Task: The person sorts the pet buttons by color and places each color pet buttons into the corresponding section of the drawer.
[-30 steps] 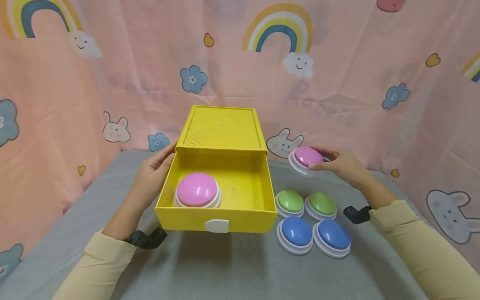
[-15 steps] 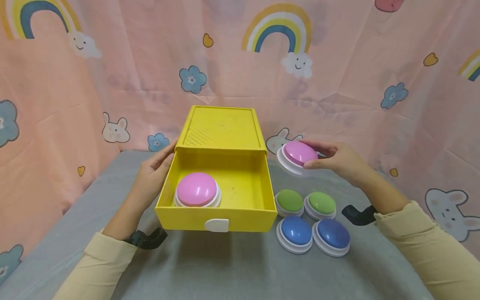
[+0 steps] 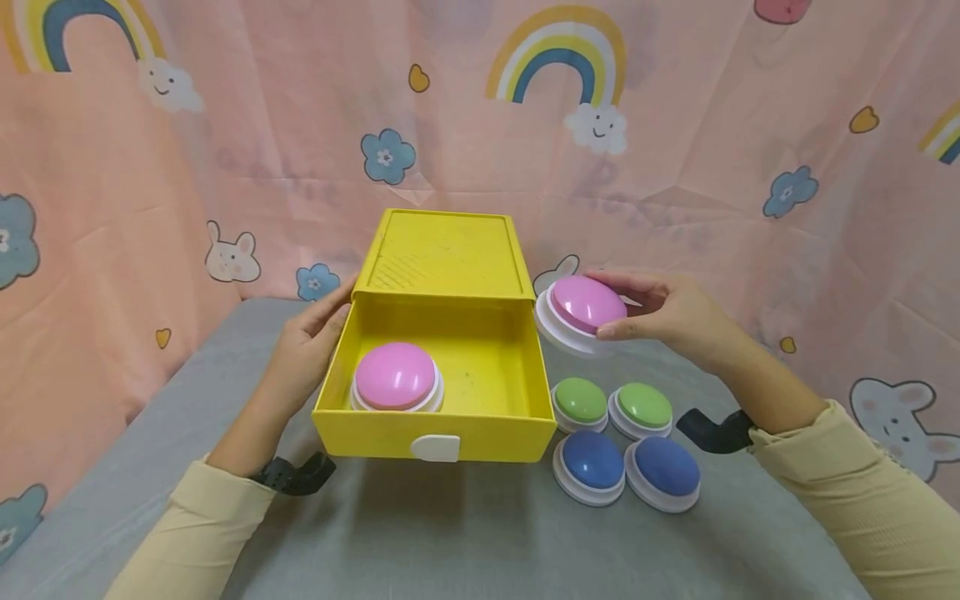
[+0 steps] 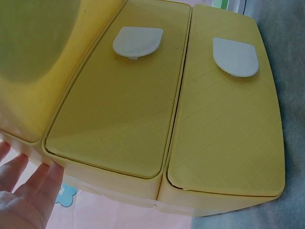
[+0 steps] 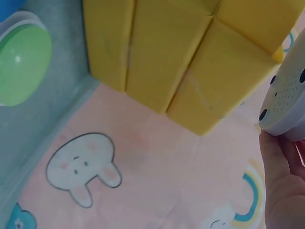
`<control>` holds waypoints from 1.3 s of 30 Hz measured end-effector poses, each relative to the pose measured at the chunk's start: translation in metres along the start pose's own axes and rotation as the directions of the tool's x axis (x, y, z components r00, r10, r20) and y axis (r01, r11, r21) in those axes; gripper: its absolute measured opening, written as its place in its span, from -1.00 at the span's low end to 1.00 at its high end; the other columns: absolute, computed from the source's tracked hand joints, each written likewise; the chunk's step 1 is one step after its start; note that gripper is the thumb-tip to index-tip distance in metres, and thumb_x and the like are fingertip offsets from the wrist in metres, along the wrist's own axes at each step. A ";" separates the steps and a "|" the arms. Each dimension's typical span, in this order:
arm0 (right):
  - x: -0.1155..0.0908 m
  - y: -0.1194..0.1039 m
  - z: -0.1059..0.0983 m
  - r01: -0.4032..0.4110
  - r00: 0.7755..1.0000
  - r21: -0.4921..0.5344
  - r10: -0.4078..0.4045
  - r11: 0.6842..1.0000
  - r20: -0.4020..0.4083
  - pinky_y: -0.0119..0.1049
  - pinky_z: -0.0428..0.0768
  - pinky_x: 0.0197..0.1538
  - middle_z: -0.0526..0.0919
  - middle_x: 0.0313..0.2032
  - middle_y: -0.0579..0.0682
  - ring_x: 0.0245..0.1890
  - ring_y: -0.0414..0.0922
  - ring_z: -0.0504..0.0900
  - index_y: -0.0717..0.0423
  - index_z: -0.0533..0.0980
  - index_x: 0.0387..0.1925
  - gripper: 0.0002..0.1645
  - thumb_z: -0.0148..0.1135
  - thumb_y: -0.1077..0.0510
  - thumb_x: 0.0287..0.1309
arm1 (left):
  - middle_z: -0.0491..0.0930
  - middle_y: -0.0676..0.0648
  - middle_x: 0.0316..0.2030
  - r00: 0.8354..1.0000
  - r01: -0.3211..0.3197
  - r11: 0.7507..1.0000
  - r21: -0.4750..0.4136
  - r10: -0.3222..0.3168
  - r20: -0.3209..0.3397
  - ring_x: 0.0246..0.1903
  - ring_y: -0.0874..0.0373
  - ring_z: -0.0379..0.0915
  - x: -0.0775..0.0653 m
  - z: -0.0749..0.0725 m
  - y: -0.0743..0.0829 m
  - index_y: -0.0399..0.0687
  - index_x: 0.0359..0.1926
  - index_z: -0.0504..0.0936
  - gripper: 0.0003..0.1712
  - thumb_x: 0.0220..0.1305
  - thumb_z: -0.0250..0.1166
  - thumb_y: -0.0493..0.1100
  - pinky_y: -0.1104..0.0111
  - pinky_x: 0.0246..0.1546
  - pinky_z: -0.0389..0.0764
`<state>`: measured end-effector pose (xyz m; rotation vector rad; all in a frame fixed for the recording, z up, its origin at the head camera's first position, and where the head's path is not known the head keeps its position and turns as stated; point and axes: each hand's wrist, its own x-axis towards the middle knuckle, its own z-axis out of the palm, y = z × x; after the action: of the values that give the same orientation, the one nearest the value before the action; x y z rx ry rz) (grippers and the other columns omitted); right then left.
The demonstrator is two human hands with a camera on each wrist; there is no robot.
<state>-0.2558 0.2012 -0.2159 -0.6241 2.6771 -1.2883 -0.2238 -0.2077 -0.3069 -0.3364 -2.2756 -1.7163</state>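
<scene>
My right hand holds a pink domed push-button buzzer by its edge, tilted, just right of the yellow drawer cabinet. The right wrist view shows its white underside, dotted with small holes and dark feet. A second pink buzzer sits at the left of the cabinet's pulled-out top drawer. My left hand rests against the cabinet's left side. In the left wrist view its fingers lie extended along that side.
Two green buzzers and two blue buzzers stand on the grey cloth, right of the drawer. Two lower drawers with white handles are closed. A pink patterned curtain hangs behind and at both sides.
My right hand has carried the pink buzzer leftward and slightly up, closer to the cabinet. My left hand and the open drawer have stayed in place.
</scene>
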 end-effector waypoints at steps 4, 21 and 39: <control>-0.001 -0.011 0.002 -0.020 1.000 -0.008 0.020 1.000 0.006 -0.49 0.66 0.01 0.49 0.33 0.00 0.29 0.04 0.50 -0.16 0.38 0.41 -0.20 0.45 -0.05 0.14 | 0.26 -0.02 0.49 1.000 -0.012 1.000 -0.007 0.012 0.001 0.30 0.14 0.40 0.000 0.000 -0.001 0.22 0.51 0.23 -0.41 0.54 0.00 0.10 0.61 0.01 0.59; 0.006 -0.046 0.026 0.038 0.996 0.022 -0.039 0.999 0.081 -0.32 0.69 0.08 0.54 0.27 0.00 0.20 -0.02 0.59 -0.15 0.46 0.35 -0.21 0.51 0.00 0.06 | 0.27 -0.02 0.48 1.000 -0.016 1.000 -0.004 0.016 -0.001 0.25 0.27 0.42 0.001 0.000 -0.002 0.23 0.51 0.24 -0.41 0.53 0.00 0.11 0.61 0.01 0.59; 0.022 -0.056 0.050 0.088 0.983 0.095 -0.102 0.992 0.153 -0.24 0.62 0.19 0.60 0.22 0.01 0.24 -0.06 0.58 -0.01 0.50 0.30 -0.18 0.59 0.10 -0.05 | 0.26 -0.02 0.48 1.000 -0.015 1.000 -0.016 0.015 0.004 0.34 0.09 0.36 0.001 -0.001 -0.001 0.21 0.51 0.22 -0.40 0.54 0.00 0.10 0.61 0.02 0.58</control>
<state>-0.2449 0.1246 -0.2029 -0.8150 2.4778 -1.3113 -0.2250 -0.2086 -0.3077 -0.3598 -2.2580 -1.7285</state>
